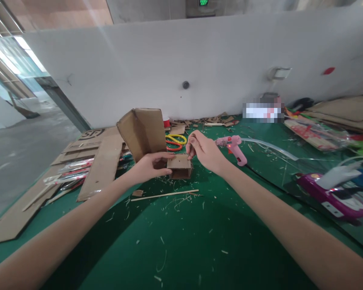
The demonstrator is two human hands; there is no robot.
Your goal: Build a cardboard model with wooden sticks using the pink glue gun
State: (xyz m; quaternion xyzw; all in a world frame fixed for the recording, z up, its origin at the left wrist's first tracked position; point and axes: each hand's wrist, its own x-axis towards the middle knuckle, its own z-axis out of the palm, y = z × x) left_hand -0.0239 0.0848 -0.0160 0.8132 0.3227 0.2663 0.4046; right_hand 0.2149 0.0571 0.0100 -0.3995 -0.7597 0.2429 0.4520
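Observation:
A small cardboard box (179,162), with an opening facing me, stands on the green table. My left hand (149,166) grips its left side, fingers along the top and thumb at the front. Fingers pinched together, my right hand (205,152) is at the box's top right corner; whatever is between the fingertips is too small to make out. Just behind the left hand a larger folded cardboard piece (149,133) stands upright. Close to the right hand lies a pink glue gun (235,149) with a clear glue stick. In front of the box is a thin wooden stick (165,195).
Yellow and orange loop handles (177,141) show behind the box. Cardboard sheets (99,165) and plastic-wrapped items (69,171) lie left. A purple power strip (332,197) with cords sits right. Cardboard scraps (211,121) line the white wall. Glue strings litter the table.

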